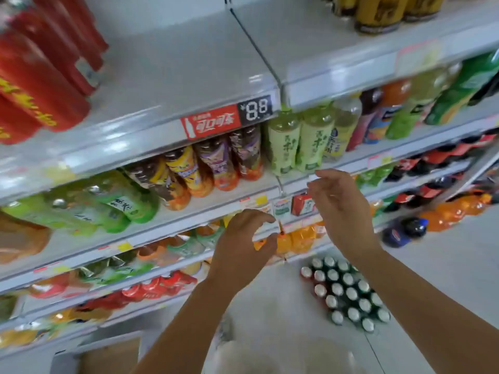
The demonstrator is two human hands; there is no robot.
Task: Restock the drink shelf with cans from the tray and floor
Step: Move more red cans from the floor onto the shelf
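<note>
- Green and red cans (348,292) stand packed on the floor, near the lowest shelf's front edge.
- Left grip (244,238) and right grip (339,201) hover empty, fingers loosely curved, before a middle shelf (175,229) edge.
- Risk: a hasty downward reach could topple the tightly packed cans.

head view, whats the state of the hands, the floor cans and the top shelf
left hand: fingers curved, holding nothing
right hand: fingers loosely spread, holding nothing
cans: upright, packed together on the floor
top shelf: bare between red bottles and yellow cans
</note>
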